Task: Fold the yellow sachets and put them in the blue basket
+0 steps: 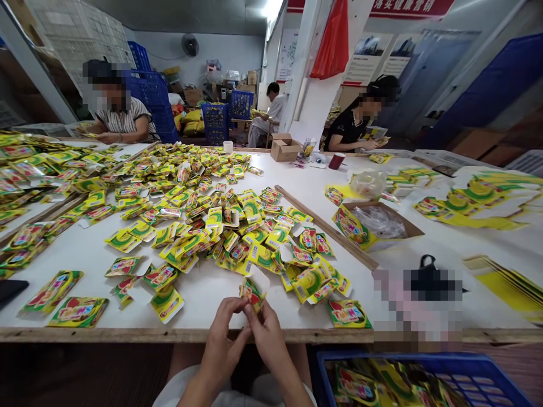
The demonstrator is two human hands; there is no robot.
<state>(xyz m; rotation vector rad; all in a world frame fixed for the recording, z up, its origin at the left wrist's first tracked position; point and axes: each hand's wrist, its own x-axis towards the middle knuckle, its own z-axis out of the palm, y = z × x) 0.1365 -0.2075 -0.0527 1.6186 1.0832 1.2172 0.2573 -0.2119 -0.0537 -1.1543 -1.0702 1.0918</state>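
At six o'clock in view, the left hand point(224, 328) and right hand point(268, 332) pinch a small carton point(253, 295) near the table's front edge point(127, 334), its white flap point(259, 279) apparently raised. From there, piled cartons point(257, 210) spread at twelve o'clock; a blue basket point(479, 377) sits at four.

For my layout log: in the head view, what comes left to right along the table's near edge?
Dark flat object, pair of packets, open packet, left hand, right hand, lone packet, pixelated item, yellow sheets.
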